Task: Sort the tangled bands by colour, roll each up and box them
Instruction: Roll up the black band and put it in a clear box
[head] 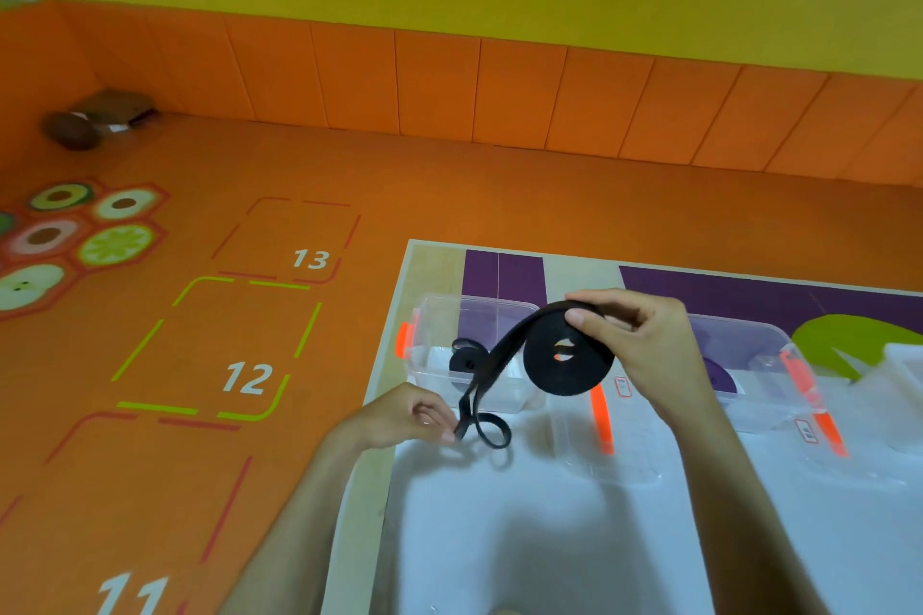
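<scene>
Right hand [649, 355]: raised above the counter [432, 267], forearm coming in from the near right, wrist bent so the palm faces left. Its fingers [624, 310] curl over the top of a rolled black band [564, 372]; the thumb presses the flat face of the coil near its upper edge. The coil stands on edge in the air, clear of the counter, with small gaps at its centre.

Left hand [399, 415]: lower and nearer, at the left edge of the counter, forearm angled up from the near left. Fingertips [442, 432] are pressed together, pinching the band's loose tail [492, 360]. The tail runs taut from the top of the coil down and left to the pinch. Just right of the pinch, the free end curls into a small loop [494, 432] over the white sheet [499, 539].

Behind the tail: a clear box [434, 315] with an orange latch, lid off, holding a small black roll [462, 362]. To the right, partly behind the right hand, is a second clear box [769, 355] with a purple roll [721, 377] inside.

Orange floor [349, 165] to the left and beyond, marked with numbered squares 11, 12 and 13.
</scene>
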